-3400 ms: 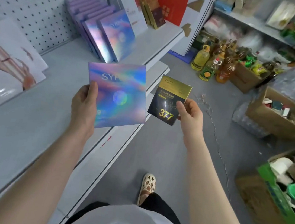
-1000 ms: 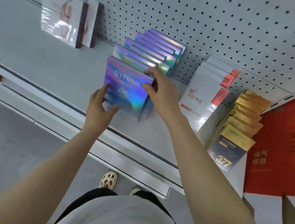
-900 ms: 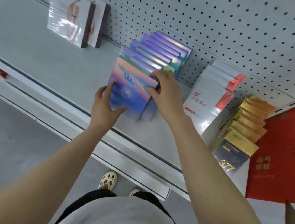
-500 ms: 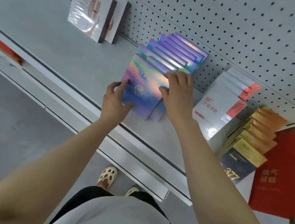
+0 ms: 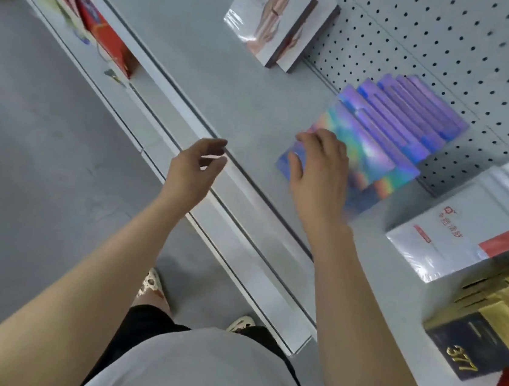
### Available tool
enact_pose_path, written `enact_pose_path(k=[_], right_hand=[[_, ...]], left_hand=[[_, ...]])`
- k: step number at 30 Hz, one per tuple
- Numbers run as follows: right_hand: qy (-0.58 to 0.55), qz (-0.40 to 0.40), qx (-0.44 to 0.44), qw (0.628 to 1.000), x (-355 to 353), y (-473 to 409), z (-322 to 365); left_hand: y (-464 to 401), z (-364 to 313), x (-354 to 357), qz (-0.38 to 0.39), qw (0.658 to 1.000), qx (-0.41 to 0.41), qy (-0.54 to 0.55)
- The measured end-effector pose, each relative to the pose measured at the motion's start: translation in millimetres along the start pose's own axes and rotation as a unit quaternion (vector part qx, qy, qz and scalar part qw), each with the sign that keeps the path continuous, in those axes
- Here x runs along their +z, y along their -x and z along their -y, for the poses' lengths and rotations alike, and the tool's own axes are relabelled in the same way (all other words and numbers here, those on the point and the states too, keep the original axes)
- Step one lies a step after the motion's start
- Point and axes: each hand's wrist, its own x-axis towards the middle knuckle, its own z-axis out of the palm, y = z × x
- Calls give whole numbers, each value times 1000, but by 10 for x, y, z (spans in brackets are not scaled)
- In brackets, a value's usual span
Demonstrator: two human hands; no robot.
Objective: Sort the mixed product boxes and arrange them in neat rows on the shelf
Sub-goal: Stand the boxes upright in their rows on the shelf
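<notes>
Resting our right hand on the front holographic box, we lay loosely bent fingers over its face without closing round it. That box leans at the front of the holographic row on the shelf, which runs back to the pegboard. Our left hand hangs over the shelf edge, fingers loosely curled, holding nothing. White boxes and gold boxes stand to the right.

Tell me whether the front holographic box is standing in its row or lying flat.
Standing, tilted back: the front holographic box leans on the boxes behind it, its face toward the aisle, with the right hand against it.
</notes>
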Motion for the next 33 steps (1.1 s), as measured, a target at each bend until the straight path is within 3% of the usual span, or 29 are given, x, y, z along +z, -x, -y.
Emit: enact_pose_path(k=[5,14,23,33], right_hand=[[-73,89,-10,993,720,-70,895],[-193,250,-53,947,1797,-585,2800],[-197,310,-131,921,2744,-1539,3910],[-209,330,-165,905,4042,-3407,4965]], left_hand=[[-151,429,-1081,-62,996,-41,43],[-417,1128,-2918,-189,974,-123,32],[-1236,1591,-3927,-264,944,-186,61],[-3164,1776,-5188,-281,937,-207,32]])
